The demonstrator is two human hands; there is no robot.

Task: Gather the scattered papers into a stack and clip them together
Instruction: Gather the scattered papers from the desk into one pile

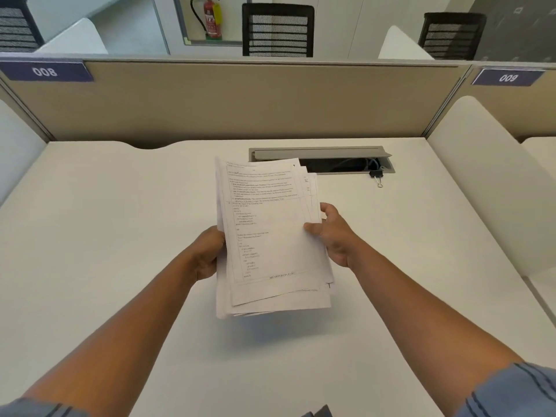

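At frame center I see my left hand and right hand gripping the uneven papers above the desk; the binder clip lies upper right.

White papers black print; black binder clip; white desk; beige partition.

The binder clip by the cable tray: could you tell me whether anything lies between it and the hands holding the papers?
Nothing visible does. The binder clip lies on bare desk beyond the right hand; both hands, left too, grip the papers.
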